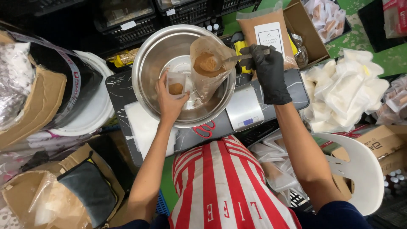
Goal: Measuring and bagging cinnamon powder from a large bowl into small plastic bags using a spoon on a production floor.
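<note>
Red-and-white striped cloth of an apron (220,186) is filling the bottom of the view, closest to the camera, between the two forearms. Beyond it, the bare left hand (169,101) is pinching a small clear plastic pouch (176,83) with a little brown powder in it, holding it inside a large round steel bowl (148,59) sitting on the dark marbled bench (118,91). To the right of it, the right hand (269,70), in a black glove, is closing around the handle of a metal spoon (231,60), its scoop sitting in the brown powder inside a larger clear plastic bag (207,63) standing in the bowl. Just below the gloved hand, a silver digital scale (243,108) is lying beside the bowl. Red-handled scissors (205,129) are peeking out under the bowl's near rim.
</note>
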